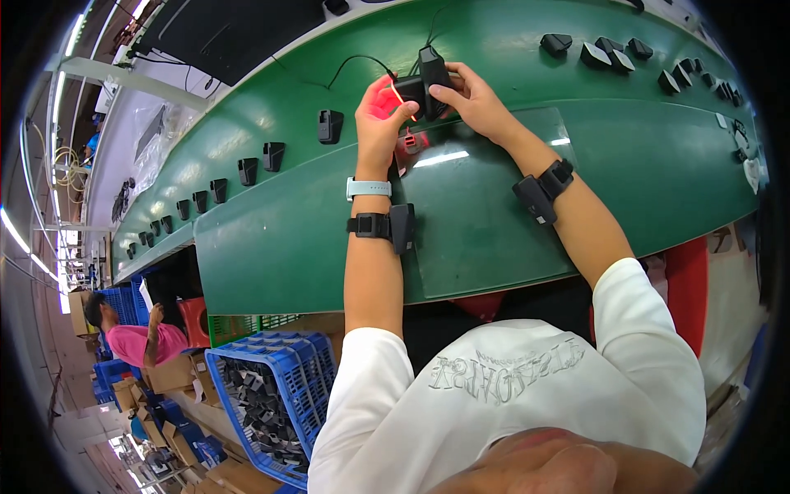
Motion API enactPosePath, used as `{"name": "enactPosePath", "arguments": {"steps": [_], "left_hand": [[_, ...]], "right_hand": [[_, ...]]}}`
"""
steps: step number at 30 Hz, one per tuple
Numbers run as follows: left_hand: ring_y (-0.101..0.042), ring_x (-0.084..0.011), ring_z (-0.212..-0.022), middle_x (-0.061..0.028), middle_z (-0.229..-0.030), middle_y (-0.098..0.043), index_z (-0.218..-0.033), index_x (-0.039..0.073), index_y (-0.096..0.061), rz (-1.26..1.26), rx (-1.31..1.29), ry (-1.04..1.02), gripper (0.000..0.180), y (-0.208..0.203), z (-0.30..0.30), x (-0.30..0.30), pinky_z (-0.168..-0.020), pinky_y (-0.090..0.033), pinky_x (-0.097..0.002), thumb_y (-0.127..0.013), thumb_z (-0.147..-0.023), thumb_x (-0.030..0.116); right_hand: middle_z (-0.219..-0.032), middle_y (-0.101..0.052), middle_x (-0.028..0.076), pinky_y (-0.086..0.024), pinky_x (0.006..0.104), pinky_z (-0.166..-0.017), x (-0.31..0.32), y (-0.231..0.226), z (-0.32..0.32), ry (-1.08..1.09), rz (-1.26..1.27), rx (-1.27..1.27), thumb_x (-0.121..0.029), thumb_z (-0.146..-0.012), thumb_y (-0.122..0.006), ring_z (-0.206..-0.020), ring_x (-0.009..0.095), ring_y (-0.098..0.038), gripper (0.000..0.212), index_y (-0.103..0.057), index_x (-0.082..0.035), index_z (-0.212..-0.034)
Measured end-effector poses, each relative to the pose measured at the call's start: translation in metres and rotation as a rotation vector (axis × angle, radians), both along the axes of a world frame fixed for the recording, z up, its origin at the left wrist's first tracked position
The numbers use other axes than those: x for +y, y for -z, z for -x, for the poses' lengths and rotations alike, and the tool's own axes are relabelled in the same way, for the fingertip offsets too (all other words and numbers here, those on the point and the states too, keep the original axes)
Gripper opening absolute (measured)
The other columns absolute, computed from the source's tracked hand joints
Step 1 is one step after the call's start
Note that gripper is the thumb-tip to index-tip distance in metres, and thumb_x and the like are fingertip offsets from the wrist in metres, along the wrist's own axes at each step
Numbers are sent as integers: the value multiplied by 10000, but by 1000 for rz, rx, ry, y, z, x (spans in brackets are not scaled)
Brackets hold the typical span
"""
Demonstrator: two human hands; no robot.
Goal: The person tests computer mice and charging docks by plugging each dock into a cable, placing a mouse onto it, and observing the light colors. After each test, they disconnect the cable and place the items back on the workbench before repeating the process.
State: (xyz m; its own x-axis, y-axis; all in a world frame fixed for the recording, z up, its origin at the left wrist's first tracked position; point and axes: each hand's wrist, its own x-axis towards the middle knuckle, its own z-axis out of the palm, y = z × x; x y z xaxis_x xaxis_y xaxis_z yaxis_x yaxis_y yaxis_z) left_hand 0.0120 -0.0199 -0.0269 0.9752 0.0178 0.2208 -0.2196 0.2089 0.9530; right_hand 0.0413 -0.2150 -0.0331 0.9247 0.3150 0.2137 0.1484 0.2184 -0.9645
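Over the far part of the green table, both my hands are closed around black plastic parts. My left hand (383, 115) grips a black boxy device (409, 89) whose left edge glows orange-red, tinting my fingers and palm red. In my right hand (473, 100), thumb in front, is a taller black housing (433, 74), pressed against the boxy device. Whether the two are joined cannot be made out. A thin black cable (360, 58) arcs beside my left hand, and more leads run behind the housing. Black strapped modules sit on both my forearms.
A green table (296, 247) carries a glass sheet (494, 239) below my hands. A row of black housings (330, 127) stretches left; more black pieces (596, 55) lie far right. A blue crate (271, 403) of black parts stands lower left, and a person in pink (148, 342) is beyond.
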Motion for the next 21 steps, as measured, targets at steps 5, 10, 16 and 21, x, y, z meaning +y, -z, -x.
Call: {"name": "enactPosePath", "arguments": {"steps": [5,10,16,21], "left_hand": [[-662,-147,-915,-63,-1050,-679,-1379,-10,-539,102,-19,23,638,0,0,1,-812,-546,-283,-831,-812,10],[-654,-147,-938,-73,-1068,-676,-1392,-12,-528,80,-7,14,631,1,3,2,-854,-540,-291,-819,-832,20],[-639,-189,-1061,-107,-1167,-651,-1429,-19,-486,187,-18,38,568,4,-2,4,-924,-553,-361,-724,-915,13],[-628,-233,-1140,-133,-1268,-619,-1466,-10,-444,232,-63,101,523,7,0,6,-970,-565,-443,-639,-981,27]], "right_hand": [[-1208,-653,139,-577,328,-805,1,1,4,7,36,-61,-272,-929,-768,-1056,185,-643,615,-481,10,-1394],[-1203,-657,136,-573,331,-820,3,-2,4,17,14,-50,-232,-938,-752,-1042,184,-648,599,-479,13,-1412],[-1228,-657,94,-553,323,-849,0,-6,5,-101,-51,25,-92,-954,-656,-1045,162,-643,549,-455,15,-1453],[-1157,-663,112,-561,323,-827,-4,-7,4,-119,-128,78,-49,-937,-627,-979,184,-658,518,-482,22,-1429]]}}
